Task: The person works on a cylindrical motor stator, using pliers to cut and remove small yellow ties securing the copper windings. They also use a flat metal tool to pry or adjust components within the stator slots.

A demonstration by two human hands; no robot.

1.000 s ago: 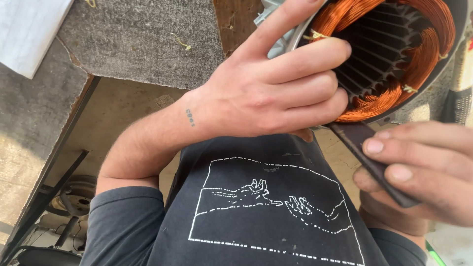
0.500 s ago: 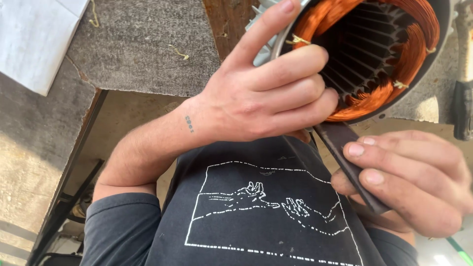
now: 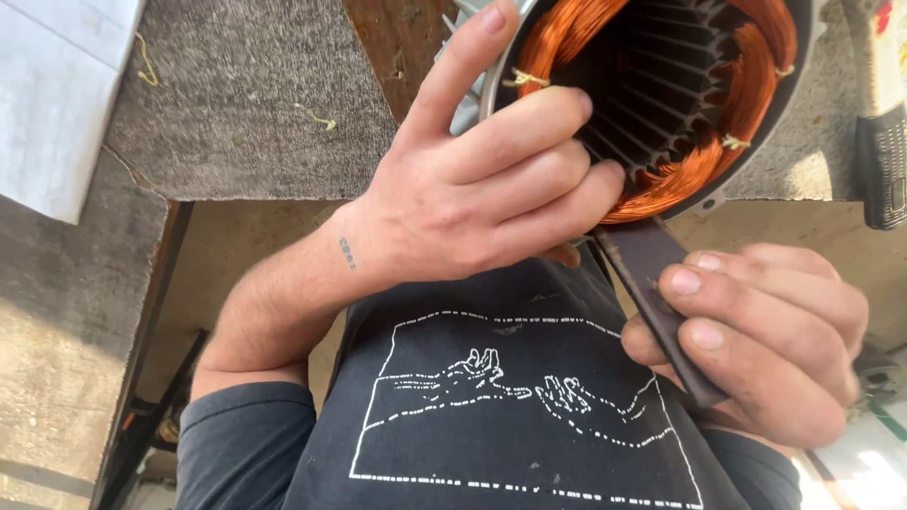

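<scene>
**Stator gripped at its rim, dark strip at its lower edge**

The motor stator [image 3: 661, 94] sits at the top of your view, its open bore facing you, ringed with copper windings [image 3: 746, 85] tied off with pale lacing. It rests against the edge of the rough grey bench top [image 3: 246, 104], just right of a rusty brown strip [image 3: 387, 57] set into that surface.

Your left hand [image 3: 472, 198] is clamped on the stator's lower left rim: the forefinger runs straight up along the finned outer shell, while the other three fingers curl over the edge onto the copper. The thumb is hidden beneath. Your forearm crosses down and left from the stator, wrist bent.

Just below the stator, your right hand [image 3: 765, 340] pinches a flat dark strip [image 3: 661, 302] between the fingertips and the thumb; the strip's upper end meets the stator's lower rim next to your left little finger. It slants down to the right, across your palm.

Right of the stator, a tool with a black ribbed grip [image 3: 883, 161] lies on the bench. Far left of the stator, a white sheet [image 3: 52, 104] covers the bench corner, with short pale thread scraps [image 3: 316, 116] between it and the stator. Below the stator is your dark shirt [image 3: 510, 416] with a white line drawing.
</scene>
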